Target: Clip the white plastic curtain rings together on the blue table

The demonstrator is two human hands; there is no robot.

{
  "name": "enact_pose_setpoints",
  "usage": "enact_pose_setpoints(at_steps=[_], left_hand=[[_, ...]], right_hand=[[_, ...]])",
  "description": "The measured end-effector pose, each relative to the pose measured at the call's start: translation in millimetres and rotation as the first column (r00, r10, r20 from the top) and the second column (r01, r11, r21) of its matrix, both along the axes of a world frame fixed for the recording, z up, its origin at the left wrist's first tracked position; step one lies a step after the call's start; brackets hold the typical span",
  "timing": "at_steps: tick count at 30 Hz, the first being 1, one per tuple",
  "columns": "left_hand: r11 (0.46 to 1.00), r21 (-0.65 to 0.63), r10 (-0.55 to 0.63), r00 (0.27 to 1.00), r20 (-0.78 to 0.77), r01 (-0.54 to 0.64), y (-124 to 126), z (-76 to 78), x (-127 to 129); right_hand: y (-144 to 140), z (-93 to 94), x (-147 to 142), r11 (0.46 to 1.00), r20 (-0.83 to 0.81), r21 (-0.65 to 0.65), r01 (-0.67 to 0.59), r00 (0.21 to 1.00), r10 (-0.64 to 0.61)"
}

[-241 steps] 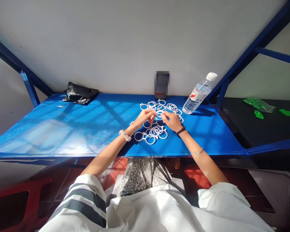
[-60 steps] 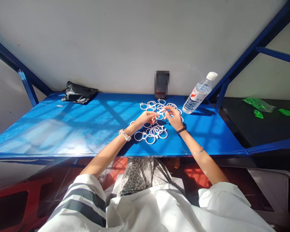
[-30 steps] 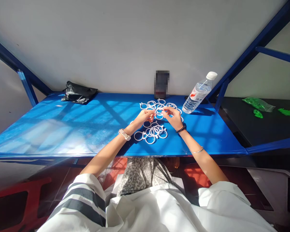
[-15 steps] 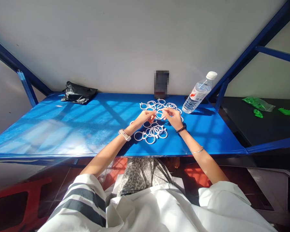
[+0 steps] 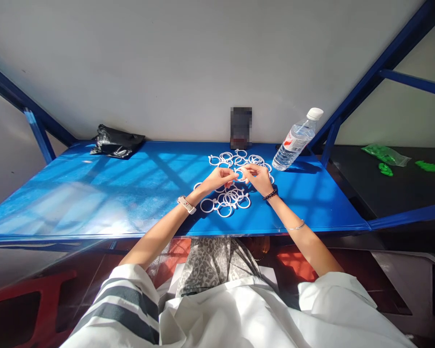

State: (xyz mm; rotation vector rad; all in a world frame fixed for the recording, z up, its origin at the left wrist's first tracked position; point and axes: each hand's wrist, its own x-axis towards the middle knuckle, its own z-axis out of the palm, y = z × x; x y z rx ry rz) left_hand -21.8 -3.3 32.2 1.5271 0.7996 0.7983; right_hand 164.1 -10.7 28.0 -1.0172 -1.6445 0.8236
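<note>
Plastic bottle (image 5: 296, 140), black bag (image 5: 116, 142), white rings (image 5: 227, 199)

A seated person in a loose white top with broad grey stripes on the left sleeve (image 5: 126, 309), a pale band (image 5: 186, 204) on the left wrist, dark beads (image 5: 270, 195) and a thin silver bangle (image 5: 295, 227) on the right arm, over a leopard-print garment (image 5: 212, 263).

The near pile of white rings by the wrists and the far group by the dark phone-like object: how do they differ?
The near pile is bunched, its rings overlapping; the far group is spread looser, more side by side. The near pile lies between the wrists below the left hand and right hand; the far group lies beyond the fingers, toward the wall. Both are white rings lying on the blue table.
</note>
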Motion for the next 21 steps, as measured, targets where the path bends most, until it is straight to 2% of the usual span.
enact_pose_setpoints(at_steps=[4, 16, 21], left_hand=[[0.999, 0.027, 0.035, 0.999, 0.001, -0.035, 1.4, -0.6, -0.7], [0.994, 0.003, 0.108, 0.992, 0.070, -0.108, 5.8, -3.0, -2.0], [0.993, -0.008, 0.122, 0.991, 0.056, -0.122, 5.7, -2.6, -1.8]], right_hand=[[-0.3, 0.4, -0.1, 0.999, 0.015, 0.025, -0.020, 1.000, 0.020], [-4.9, 6.3, 4.4, 0.985, 0.094, 0.124, -0.120, 0.990, 0.109], [-3.7, 4.1, 4.1, 0.987, 0.112, 0.131, -0.088, 0.991, 0.074]])
